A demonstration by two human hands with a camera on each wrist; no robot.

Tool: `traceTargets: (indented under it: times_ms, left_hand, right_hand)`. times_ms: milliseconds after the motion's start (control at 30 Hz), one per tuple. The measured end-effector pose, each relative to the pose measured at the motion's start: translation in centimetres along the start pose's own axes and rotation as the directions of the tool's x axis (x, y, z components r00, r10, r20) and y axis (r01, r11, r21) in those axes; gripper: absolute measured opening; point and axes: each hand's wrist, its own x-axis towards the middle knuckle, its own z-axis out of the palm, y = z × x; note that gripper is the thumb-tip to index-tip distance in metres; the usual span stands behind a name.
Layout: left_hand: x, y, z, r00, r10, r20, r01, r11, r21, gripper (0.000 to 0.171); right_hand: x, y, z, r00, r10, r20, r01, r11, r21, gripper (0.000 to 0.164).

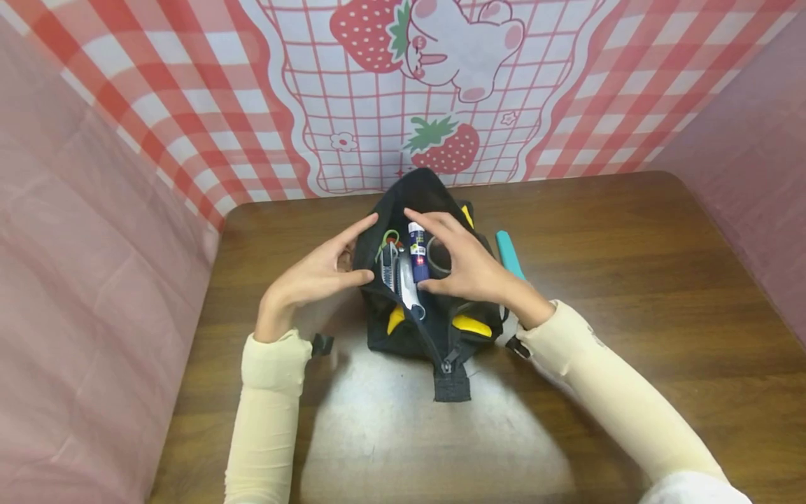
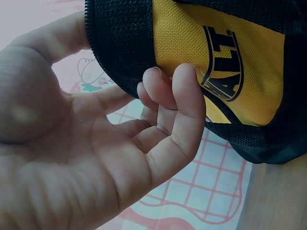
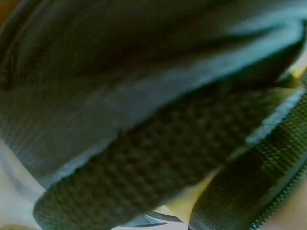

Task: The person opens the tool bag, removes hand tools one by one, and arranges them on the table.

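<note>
A black-and-yellow tool bag (image 1: 412, 336) stands on the table, its zipped mouth spread wide. Inside it show a glue stick (image 1: 418, 253) with a white cap, a utility knife (image 1: 388, 266), another silvery tool (image 1: 407, 281), a green-handled loop (image 1: 390, 234) and a clear ring (image 1: 439, 255). My left hand (image 1: 315, 273) holds the bag's left rim; its thumb and index finger reach the zip edge (image 2: 93, 38), while other fingers curl against the yellow side (image 2: 187, 43). My right hand (image 1: 469, 259) lies over the right side of the mouth, thumb and index finger spread on either end of the glue stick.
A teal bar-shaped thing (image 1: 508, 253) lies on the brown table (image 1: 630, 280) just right of the bag. Black strap ends (image 1: 322, 344) stick out on both sides. A checked strawberry cloth (image 1: 378, 126) hangs behind; pink cloth (image 1: 94, 280) borders the left.
</note>
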Motion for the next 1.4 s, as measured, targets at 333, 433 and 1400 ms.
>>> traceTargets:
  times_ms: [333,433,1400]
  left_hand:
    - [0.0,-0.1,0.1,1.000,-0.009,-0.014,0.010,1.000,0.028,0.093]
    - [-0.1,-0.2,0.1,1.000,-0.011,-0.017,0.012,0.999,0.030,0.093]
    - [-0.2,-0.2,0.0,1.000,0.005,-0.023,-0.004,0.997,0.072,0.094]
  right_hand:
    - [-1.5,-0.3,-0.8,0.991,-0.075,-0.110,0.087,0.990,0.111,0.111]
    - [-1.9,-0.5,-1.1,0.987,-0.090,-0.135,0.107,0.986,0.126,0.111]
    - [-4.7,-0.7,-4.4,0.958,-0.102,-0.268,0.148,0.977,0.156,0.111]
